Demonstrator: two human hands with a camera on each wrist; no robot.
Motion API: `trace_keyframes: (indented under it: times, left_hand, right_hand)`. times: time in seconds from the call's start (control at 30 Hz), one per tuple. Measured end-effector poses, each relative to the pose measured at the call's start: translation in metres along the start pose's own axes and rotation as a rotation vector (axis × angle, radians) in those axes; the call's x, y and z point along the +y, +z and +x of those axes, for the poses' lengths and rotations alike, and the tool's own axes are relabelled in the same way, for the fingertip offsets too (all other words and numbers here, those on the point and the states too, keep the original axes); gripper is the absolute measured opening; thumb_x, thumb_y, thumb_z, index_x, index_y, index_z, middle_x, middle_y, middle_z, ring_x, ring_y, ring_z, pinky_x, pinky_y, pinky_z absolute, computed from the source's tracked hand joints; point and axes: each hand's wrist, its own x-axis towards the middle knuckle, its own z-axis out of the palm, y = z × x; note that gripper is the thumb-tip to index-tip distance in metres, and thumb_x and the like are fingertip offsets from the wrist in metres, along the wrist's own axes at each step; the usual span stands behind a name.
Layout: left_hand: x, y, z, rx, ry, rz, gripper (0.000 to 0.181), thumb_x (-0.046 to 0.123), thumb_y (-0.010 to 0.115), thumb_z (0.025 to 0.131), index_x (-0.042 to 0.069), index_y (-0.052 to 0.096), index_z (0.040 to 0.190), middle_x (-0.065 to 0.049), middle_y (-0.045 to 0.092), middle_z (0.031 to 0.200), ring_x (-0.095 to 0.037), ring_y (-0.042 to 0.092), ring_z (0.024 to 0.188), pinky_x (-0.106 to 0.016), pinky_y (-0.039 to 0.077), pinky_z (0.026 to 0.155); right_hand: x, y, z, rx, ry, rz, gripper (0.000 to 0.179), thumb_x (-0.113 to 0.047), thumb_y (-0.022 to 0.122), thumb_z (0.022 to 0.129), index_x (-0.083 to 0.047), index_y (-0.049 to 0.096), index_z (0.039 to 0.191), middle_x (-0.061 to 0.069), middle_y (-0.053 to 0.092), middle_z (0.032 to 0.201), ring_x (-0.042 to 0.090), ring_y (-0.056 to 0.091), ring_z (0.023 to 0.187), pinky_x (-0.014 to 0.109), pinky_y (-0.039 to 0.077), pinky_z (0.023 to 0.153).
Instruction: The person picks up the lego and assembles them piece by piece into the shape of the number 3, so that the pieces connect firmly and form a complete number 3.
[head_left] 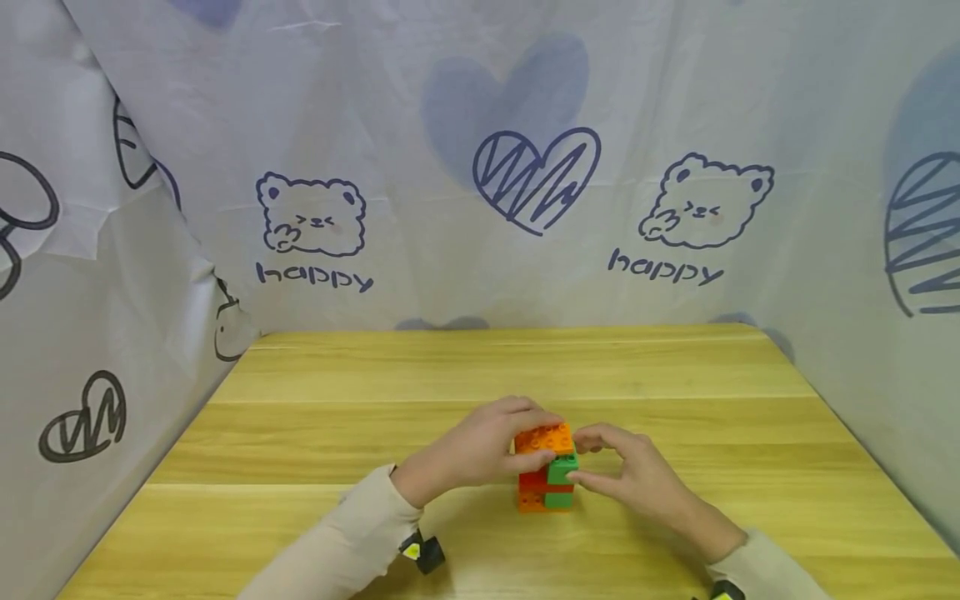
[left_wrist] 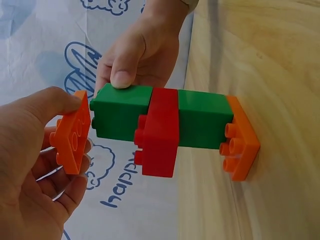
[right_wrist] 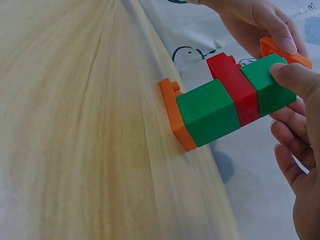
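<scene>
A stack of toy building bricks stands upright on the wooden table. From the bottom it has a flat orange brick (left_wrist: 248, 142), a green brick (left_wrist: 205, 120), a flatter red brick (left_wrist: 162, 150) and an upper green brick (left_wrist: 122, 110). My left hand (head_left: 498, 446) pinches another flat orange brick (left_wrist: 75, 137) between thumb and fingers. That brick is slightly tilted, close over the studs of the upper green brick. On the right side of the stack, my right hand (head_left: 637, 475) holds the upper green brick, thumb on one face and fingers behind it.
The wood-grain table (head_left: 337, 433) stretches out around the stack. White cloth (head_left: 405, 250) printed with hearts and bears hangs behind the table and along its sides. Small black devices are strapped at both wrists, over light sleeves (head_left: 345, 533).
</scene>
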Motion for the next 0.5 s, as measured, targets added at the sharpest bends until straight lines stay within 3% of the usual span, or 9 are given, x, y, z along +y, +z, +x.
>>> trace_keyframes:
  times: [0.5]
  left_hand:
    - [0.0068,0.0039,-0.0003,-0.024,0.021,0.037,0.040,0.033,0.063,0.097,0.012,0.062,0.131,0.002,0.065,0.120,-0.011,0.057,0.102,-0.022,0.046,0.088]
  right_hand:
    - [0.0016,0.0005,-0.0009,-0.001,-0.025,0.000,0.038,-0.017,0.082,0.080,-0.017,0.065,0.115,-0.012,0.069,0.104,0.008,0.064,0.092,0.034,0.053,0.082]
